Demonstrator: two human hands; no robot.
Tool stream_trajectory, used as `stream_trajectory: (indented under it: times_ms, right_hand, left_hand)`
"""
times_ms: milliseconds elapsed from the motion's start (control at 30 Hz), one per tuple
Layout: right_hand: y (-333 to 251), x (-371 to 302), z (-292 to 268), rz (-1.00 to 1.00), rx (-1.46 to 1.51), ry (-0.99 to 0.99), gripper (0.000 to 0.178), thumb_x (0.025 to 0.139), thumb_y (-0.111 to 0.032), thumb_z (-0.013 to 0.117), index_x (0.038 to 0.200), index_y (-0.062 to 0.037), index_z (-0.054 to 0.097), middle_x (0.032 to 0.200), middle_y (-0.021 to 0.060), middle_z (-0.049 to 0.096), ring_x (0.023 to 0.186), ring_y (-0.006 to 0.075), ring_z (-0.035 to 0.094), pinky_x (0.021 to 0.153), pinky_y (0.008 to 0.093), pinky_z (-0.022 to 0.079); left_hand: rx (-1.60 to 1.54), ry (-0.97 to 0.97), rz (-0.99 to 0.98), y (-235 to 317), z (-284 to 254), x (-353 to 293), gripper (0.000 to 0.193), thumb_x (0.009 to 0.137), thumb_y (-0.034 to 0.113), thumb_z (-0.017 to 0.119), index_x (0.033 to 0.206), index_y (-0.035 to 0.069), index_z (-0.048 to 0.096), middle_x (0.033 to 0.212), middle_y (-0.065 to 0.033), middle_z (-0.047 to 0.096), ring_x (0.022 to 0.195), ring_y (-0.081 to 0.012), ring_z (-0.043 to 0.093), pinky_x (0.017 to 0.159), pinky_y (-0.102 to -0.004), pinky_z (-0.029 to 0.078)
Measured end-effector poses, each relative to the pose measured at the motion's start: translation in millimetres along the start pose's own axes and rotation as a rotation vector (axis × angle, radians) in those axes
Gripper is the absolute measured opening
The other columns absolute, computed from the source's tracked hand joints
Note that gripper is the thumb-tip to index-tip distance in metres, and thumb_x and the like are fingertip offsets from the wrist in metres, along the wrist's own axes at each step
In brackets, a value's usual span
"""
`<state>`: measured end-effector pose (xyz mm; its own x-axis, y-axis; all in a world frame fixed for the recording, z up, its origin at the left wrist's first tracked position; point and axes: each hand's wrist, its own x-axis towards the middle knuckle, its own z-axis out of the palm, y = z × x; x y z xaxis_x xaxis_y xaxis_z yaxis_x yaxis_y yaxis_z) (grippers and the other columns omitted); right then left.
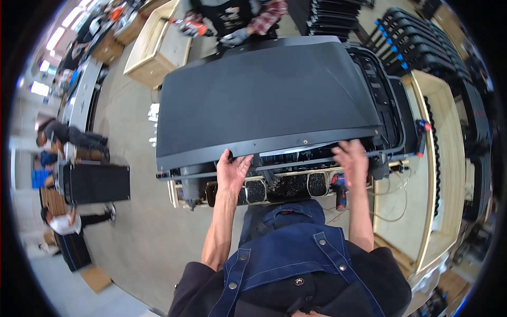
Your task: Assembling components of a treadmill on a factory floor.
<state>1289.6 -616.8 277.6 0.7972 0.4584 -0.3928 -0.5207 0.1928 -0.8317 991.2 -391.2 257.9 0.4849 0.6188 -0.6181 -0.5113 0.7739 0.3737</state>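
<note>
A large dark grey panel (264, 95) lies over a black frame (391, 100) in front of me. My left hand (233, 173) is at the panel's near edge, left of the middle, its fingers curled against the lip. Further right, my right hand (353, 161) hovers by the same edge, blurred, with fingers apart and nothing visible in it. A gap between panel and frame shows between my hands. Just below, a wooden tray (330, 173) has compartments of small black parts (288, 186). A blue and red power drill (340, 191) stands at its right end.
Across the panel, a gloved co-worker (235, 37) holds an orange tool (195, 25). Wooden boxes stand at far left (153, 47) and right (443, 121). A second power drill (421, 138) rests by the right box. Black parts (422, 42) are stacked beyond; a cable (404, 206) loops at right.
</note>
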Motion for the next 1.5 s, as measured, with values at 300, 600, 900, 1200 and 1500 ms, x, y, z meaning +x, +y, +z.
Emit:
stream_trajectory:
  times_ms: [300,600,900,1200,1500]
  right_hand:
    - [-59.1,107.6,-90.3,-0.026,-0.259,0.216,0.04,0.092,-0.041,0.076,0.1,-0.0042,0.065,0.07,0.0029,0.061,0.058,0.0122,0.062,0.047,0.0222,0.046]
    - [-61.7,76.5,-98.8,-0.127,-0.691,0.163,0.042,0.091,-0.043,0.077,0.087,-0.0028,0.063,0.068,0.0087,0.067,0.048,0.0085,0.055,0.04,0.0213,0.041]
    - [-37.2,59.8,-113.4,-0.213,-0.872,0.179,0.046,0.097,-0.045,0.069,0.094,0.0012,0.071,0.062,0.0057,0.064,0.044,0.0099,0.054,0.039,0.0241,0.043]
    - [-60.6,52.8,-124.6,-0.172,-1.33,-0.235,0.038,0.091,-0.028,0.075,0.114,0.0002,0.064,0.065,0.006,0.066,0.051,0.013,0.06,0.051,0.0292,0.049]
    - [-88.0,63.4,-98.9,-0.401,-1.766,-0.381,0.035,0.082,-0.022,0.079,0.07,0.0021,0.057,0.057,0.0123,0.062,0.052,0.0161,0.062,0.05,0.0328,0.046]
  left_hand:
    - [0.344,0.237,0.368,48.0,-51.1,-14.3,0.051,0.102,0.048,0.057,0.124,0.002,0.057,0.101,-0.0126,0.069,0.097,-0.0285,0.071,0.078,-0.0399,0.061]
    - [0.288,0.324,0.477,90.7,-119.1,-18.8,0.028,0.095,0.023,0.073,0.109,0.005,0.058,0.097,-0.0083,0.067,0.086,-0.0216,0.069,0.084,-0.039,0.059]
    - [0.477,0.351,0.42,76.2,-120.2,-39.2,0.033,0.094,0.031,0.074,0.106,0.003,0.062,0.098,-0.0117,0.072,0.083,-0.0209,0.072,0.082,-0.0364,0.059]
    - [1.063,0.622,0.57,52.8,-139.7,-49.5,0.066,0.099,0.061,0.053,0.08,-0.001,0.062,0.06,-0.0099,0.066,0.053,-0.0175,0.065,0.051,-0.0306,0.052]
    - [-0.07,0.214,0.492,48.2,-158.3,-4.3,0.067,0.104,0.062,0.037,0.143,0.008,0.046,0.132,-0.0104,0.059,0.116,-0.0279,0.062,0.099,-0.0451,0.051]
